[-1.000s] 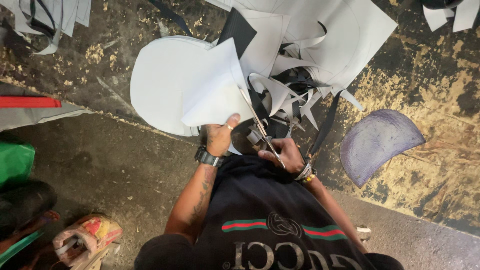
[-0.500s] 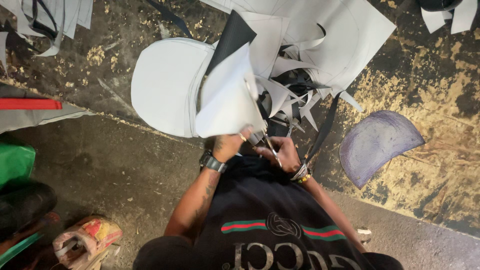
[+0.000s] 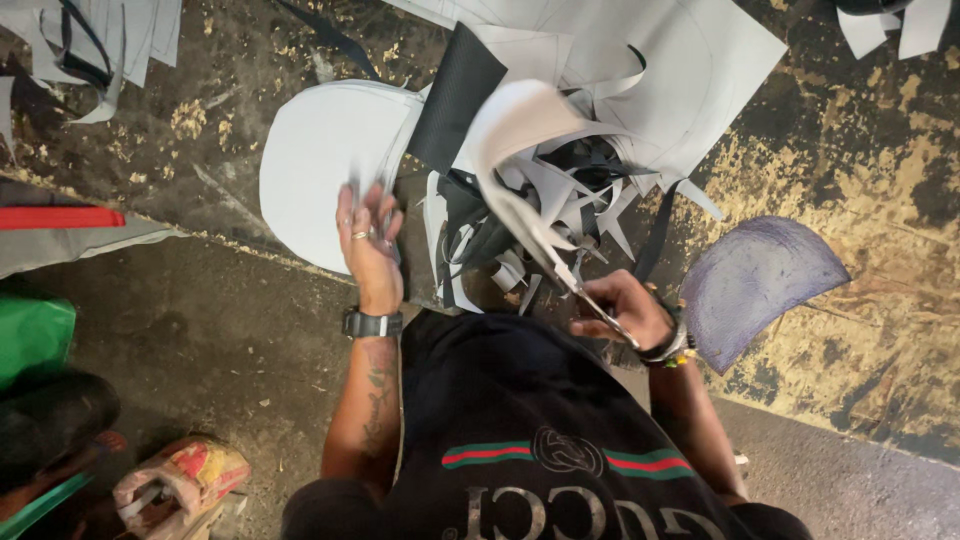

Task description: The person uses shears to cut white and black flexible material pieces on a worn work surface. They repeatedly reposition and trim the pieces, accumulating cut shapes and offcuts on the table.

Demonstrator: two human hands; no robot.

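A: Where's the left hand (image 3: 368,245)?
B: Over the rounded white cut piece (image 3: 315,165) on the floor, fingers (image 3: 352,205) spread, palm down on its edge – looks like it's laying the piece flat, away from the scrap. Holding nothing as such.

A: Right hand (image 3: 622,310)?
B: Fingers closed round scissors (image 3: 580,290), blades pointing up-left into a curling white strip (image 3: 510,130), approx where the cut line runs. Strip's blurred, so can't tell if blades are biting.

A: What's round it?
B: Heap of white and black offcuts (image 3: 560,200) just ahead, big white sheet (image 3: 690,70) behind, black textured piece (image 3: 455,95) tilted betw. the two. Purple rounded piece (image 3: 760,280) lies apart, right side.

A: Surface?
B: Dark worn floor (image 3: 200,320), yellow patches showing thru, crumbs of debris. Green item (image 3: 30,335) and a colourful shoe (image 3: 185,480) at left.
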